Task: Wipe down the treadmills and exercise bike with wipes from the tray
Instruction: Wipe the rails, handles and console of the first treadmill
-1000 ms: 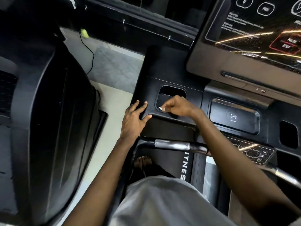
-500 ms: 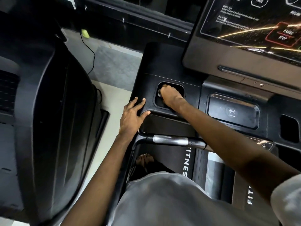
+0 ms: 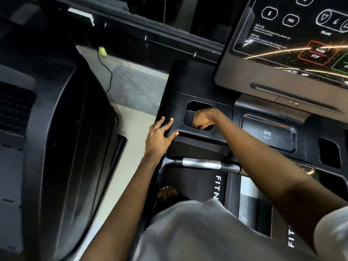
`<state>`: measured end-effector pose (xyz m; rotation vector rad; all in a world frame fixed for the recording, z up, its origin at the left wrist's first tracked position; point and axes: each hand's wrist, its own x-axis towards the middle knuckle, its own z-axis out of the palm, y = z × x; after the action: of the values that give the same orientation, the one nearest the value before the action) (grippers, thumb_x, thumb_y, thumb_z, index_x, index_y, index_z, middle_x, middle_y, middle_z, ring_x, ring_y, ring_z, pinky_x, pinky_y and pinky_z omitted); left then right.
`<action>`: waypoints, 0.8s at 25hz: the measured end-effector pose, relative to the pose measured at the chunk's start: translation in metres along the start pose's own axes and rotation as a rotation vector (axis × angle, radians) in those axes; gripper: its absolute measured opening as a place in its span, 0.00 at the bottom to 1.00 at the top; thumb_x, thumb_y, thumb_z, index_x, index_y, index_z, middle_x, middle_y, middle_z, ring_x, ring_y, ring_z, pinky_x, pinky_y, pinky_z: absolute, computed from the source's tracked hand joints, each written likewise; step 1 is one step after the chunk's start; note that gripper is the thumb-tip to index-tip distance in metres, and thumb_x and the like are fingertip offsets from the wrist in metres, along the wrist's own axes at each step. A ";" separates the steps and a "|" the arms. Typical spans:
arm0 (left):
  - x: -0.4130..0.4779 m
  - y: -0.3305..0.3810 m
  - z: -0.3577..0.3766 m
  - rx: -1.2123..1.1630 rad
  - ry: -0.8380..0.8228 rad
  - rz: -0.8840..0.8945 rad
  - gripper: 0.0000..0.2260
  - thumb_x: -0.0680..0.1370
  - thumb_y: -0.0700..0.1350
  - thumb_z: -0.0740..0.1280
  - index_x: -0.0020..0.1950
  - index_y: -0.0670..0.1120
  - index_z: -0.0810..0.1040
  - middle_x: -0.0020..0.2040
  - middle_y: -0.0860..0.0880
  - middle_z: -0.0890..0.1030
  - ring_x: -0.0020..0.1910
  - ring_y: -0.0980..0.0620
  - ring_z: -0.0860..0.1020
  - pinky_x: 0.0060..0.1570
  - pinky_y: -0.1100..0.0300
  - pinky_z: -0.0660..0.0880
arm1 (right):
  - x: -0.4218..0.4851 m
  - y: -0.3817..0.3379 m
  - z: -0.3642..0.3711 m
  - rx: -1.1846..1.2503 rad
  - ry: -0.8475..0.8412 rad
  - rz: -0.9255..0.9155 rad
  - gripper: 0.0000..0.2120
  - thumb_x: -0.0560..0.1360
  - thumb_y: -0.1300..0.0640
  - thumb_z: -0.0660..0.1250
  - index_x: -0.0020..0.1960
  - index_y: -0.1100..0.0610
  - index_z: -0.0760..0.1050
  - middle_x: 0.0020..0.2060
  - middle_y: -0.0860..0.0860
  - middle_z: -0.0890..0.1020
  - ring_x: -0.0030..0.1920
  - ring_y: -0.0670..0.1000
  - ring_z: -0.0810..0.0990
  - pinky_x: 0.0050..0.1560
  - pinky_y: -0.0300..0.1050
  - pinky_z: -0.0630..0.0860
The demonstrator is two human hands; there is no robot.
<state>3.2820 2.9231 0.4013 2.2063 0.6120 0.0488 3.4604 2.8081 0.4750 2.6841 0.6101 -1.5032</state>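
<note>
Neighbouring treadmill [image 3: 56, 147] at left, chrome handlebar [image 3: 201, 163] under the right forearm.

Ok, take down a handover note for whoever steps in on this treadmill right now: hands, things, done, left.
Left hand rests flat on the left corner of the console.
Right hand is down in the left cup-holder recess, fingers curled; no wipe shows.
Wipe tray not in view.
Done: cannot tell.
Left, probably: screen, charging pad, handlebar, the neighbouring machine.

Black treadmill console [image 3: 197, 87]; silver handlebar [image 3: 201, 163]
</note>
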 end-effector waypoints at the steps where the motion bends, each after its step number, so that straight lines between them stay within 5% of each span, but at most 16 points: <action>1: 0.000 0.000 0.000 -0.002 0.001 0.008 0.27 0.77 0.61 0.70 0.75 0.59 0.71 0.78 0.53 0.66 0.75 0.50 0.63 0.71 0.50 0.69 | -0.001 -0.005 0.005 0.105 0.044 -0.018 0.07 0.77 0.67 0.60 0.48 0.59 0.76 0.42 0.52 0.78 0.43 0.48 0.78 0.46 0.40 0.77; 4: 0.000 0.000 0.000 0.005 -0.004 0.016 0.27 0.77 0.60 0.70 0.75 0.59 0.71 0.78 0.52 0.67 0.75 0.50 0.63 0.71 0.51 0.68 | -0.004 -0.010 0.019 0.097 0.208 -0.106 0.09 0.74 0.66 0.58 0.40 0.57 0.74 0.36 0.52 0.77 0.37 0.52 0.74 0.38 0.46 0.73; 7: 0.001 -0.001 0.000 -0.003 0.003 0.021 0.27 0.77 0.59 0.71 0.75 0.58 0.71 0.78 0.52 0.67 0.75 0.49 0.63 0.71 0.51 0.67 | -0.011 0.006 0.017 0.097 0.164 -0.176 0.10 0.78 0.62 0.63 0.47 0.50 0.80 0.46 0.47 0.82 0.50 0.50 0.79 0.56 0.43 0.74; 9: 0.000 0.000 0.000 -0.009 0.006 0.020 0.27 0.77 0.59 0.71 0.75 0.58 0.72 0.78 0.52 0.67 0.75 0.50 0.63 0.70 0.52 0.66 | -0.025 0.019 0.014 0.136 0.199 -0.186 0.08 0.78 0.60 0.67 0.47 0.49 0.82 0.43 0.42 0.82 0.49 0.45 0.79 0.55 0.39 0.72; 15: 0.000 0.000 -0.001 0.017 0.011 0.026 0.26 0.77 0.60 0.71 0.74 0.59 0.72 0.77 0.52 0.68 0.75 0.49 0.64 0.70 0.51 0.67 | -0.045 0.064 0.082 0.148 0.814 -0.219 0.06 0.79 0.61 0.64 0.50 0.60 0.79 0.46 0.57 0.78 0.45 0.59 0.80 0.47 0.44 0.74; 20: -0.002 0.004 -0.001 0.045 0.006 0.026 0.26 0.77 0.60 0.70 0.74 0.58 0.72 0.78 0.51 0.67 0.75 0.48 0.64 0.71 0.52 0.65 | -0.051 0.071 0.110 0.171 0.921 -0.302 0.06 0.80 0.61 0.63 0.54 0.59 0.77 0.49 0.55 0.74 0.48 0.56 0.76 0.50 0.47 0.74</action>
<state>3.2818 2.9207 0.4055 2.2588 0.5930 0.0555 3.3700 2.7047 0.4449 3.4574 0.9485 -0.2223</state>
